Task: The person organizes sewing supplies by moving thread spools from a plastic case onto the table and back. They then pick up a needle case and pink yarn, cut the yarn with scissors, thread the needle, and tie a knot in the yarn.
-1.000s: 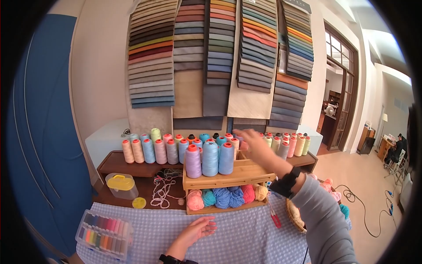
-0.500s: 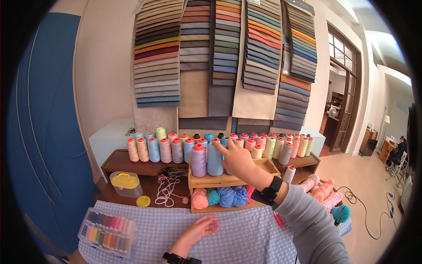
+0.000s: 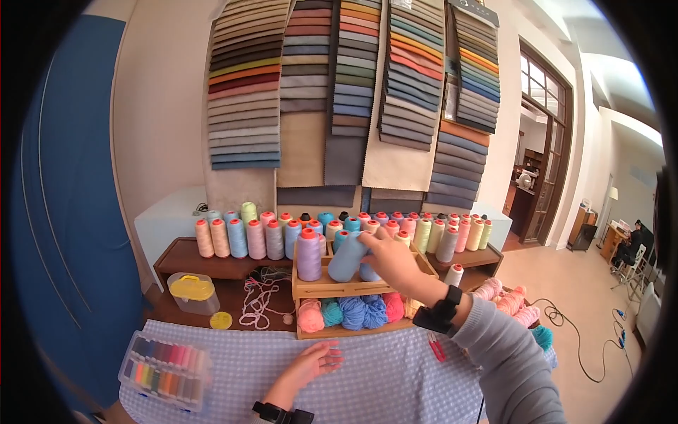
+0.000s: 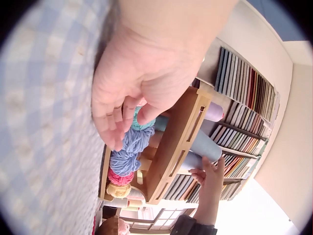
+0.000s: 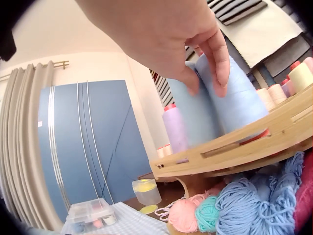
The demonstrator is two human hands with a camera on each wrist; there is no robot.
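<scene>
My right hand [image 3: 392, 260] pinches the top of a grey-blue cone of thread [image 3: 346, 258], which leans to the right on the upper tier of the wooden rack [image 3: 330, 288]. Right beside it stands a lighter blue cone [image 5: 239, 100], partly behind the hand in the head view. A lilac cone [image 3: 308, 256] is upright on its left. My left hand [image 3: 307, 367] lies on the checked cloth [image 3: 381, 367] in front of the rack, fingers loosely bent, holding nothing.
Balls of yarn [image 3: 364, 312] fill the rack's lower tier. Many thread cones line the brown shelf [image 3: 176, 260] behind. A clear box of small spools [image 3: 166, 371] is at left, a yellow-lidded tub [image 3: 193, 293] beyond it. Red-handled scissors [image 3: 436, 348] and skeins [image 3: 512, 300] lie at right.
My right hand has come back from the rack's right side to the grey-blue cone and taken its top. The cone, upright before, now tilts right. My left hand stays on the cloth.
</scene>
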